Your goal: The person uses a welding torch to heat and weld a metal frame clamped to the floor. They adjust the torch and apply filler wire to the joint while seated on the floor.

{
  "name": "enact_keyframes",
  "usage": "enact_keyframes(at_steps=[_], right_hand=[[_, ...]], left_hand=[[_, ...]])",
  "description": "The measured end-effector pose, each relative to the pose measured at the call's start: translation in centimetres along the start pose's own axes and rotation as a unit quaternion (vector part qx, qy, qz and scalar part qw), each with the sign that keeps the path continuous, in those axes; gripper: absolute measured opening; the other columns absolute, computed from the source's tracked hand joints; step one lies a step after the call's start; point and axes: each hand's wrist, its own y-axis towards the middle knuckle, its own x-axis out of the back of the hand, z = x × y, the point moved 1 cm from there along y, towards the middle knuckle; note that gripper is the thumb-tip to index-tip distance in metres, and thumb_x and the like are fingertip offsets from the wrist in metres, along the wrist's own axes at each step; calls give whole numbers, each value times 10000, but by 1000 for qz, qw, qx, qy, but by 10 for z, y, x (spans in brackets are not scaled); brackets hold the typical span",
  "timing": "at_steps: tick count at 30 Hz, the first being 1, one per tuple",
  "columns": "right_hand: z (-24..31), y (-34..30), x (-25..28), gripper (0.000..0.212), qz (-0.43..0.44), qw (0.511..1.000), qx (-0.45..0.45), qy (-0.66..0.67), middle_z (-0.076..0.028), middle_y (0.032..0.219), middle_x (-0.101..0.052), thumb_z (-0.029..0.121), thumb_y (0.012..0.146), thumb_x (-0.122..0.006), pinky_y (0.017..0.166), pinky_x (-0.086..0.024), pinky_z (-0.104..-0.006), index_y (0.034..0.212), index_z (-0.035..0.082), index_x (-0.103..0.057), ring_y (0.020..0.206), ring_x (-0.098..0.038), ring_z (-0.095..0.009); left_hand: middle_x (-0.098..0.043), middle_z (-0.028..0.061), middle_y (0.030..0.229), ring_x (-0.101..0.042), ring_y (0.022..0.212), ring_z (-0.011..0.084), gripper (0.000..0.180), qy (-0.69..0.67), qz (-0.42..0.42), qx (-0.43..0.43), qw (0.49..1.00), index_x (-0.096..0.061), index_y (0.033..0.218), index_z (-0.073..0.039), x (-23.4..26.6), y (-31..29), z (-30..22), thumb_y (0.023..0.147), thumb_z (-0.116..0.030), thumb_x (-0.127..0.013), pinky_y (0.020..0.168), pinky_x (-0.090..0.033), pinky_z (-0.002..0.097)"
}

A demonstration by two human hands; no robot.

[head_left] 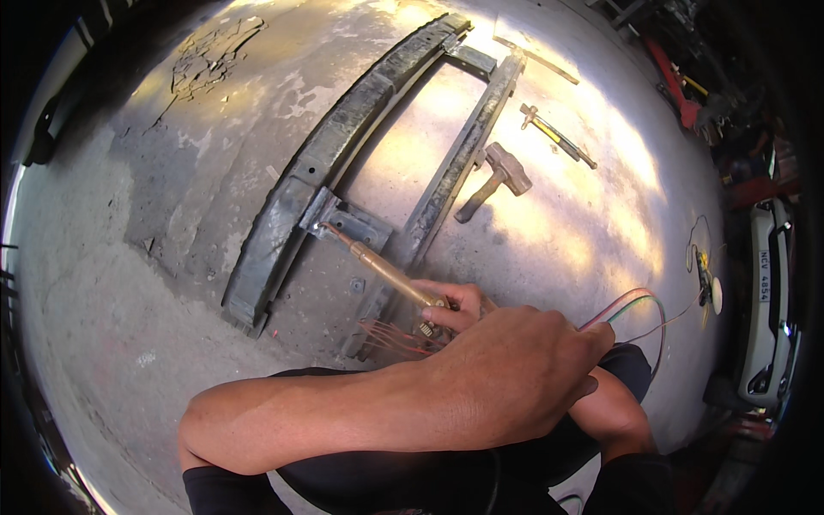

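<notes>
My right hand [461, 307] is closed around a brass gas torch [388, 273]. Its thin copper tip reaches a small metal bracket [348, 225], where a bright spot shows. The bracket joins a dark, curved steel bumper beam [296, 182] to a straight steel bar [455, 176] on the right. From the lower left my left forearm crosses in front, and my left hand [545, 360] is in a fist at the red and green hoses [635, 296]; its fingers are partly hidden. Several thin copper-coloured rods [390, 335] stick out beside the torch valves.
On the concrete floor right of the bar lie a sledgehammer [506, 170], a smaller hammer [549, 130] and a flat metal strip [549, 64]. A small square metal piece [357, 285] lies near the bracket. A pale car bumper [764, 300] stands at the far right.
</notes>
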Motion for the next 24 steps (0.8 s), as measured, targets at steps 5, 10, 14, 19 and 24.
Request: enact_keyframes(at_steps=[5, 10, 14, 19, 24], right_hand=[[4, 5, 1, 579, 10, 998, -2, -66, -41, 1040, -719, 180, 951, -660, 867, -481, -277, 1502, 74, -516, 980, -626, -95], [10, 7, -4, 574, -7, 998, -33, -45, -55, 1000, -721, 150, 910, -674, 862, -487, -281, 1451, 3, -551, 958, -631, -99], [6, 7, -7, 535, -36, 999, -7, -2, -76, 1012, -723, 82, 875, -666, 824, -496, -270, 1385, -61, -591, 928, -641, -106], [-2, 9, -5, 544, -38, 999, 12, -22, -67, 1056, -713, 88, 920, -630, 784, -505, -259, 1438, -48, -537, 912, -640, -94], [27, 1, -12, 551, -14, 999, -41, 24, -71, 1033, -707, 86, 931, -617, 708, -529, -261, 1457, -37, -515, 860, -659, -108]], left_hand=[[-645, 247, 716, -658, 758, 486, 212, 9, -14, -8, 1000, -546, 1016, 2, -2, -3, 2, 958, -186, -627, 720, -467, 566], [-659, 260, 771, -663, 763, 489, 250, 5, -27, -15, 1000, -569, 1061, 13, -6, -7, 5, 956, -205, -629, 719, -488, 562], [-686, 240, 798, -706, 781, 417, 218, 8, -82, -32, 996, -641, 938, 49, -10, -6, 6, 751, -54, -689, 707, -555, 487], [-686, 245, 795, -712, 792, 411, 215, 10, -75, -15, 997, -643, 914, 54, -9, -7, 4, 716, -25, -678, 715, -561, 476], [-688, 250, 790, -713, 790, 411, 178, -13, -64, -16, 998, -651, 854, 50, -4, -4, 7, 690, -10, -688, 719, -567, 461]])
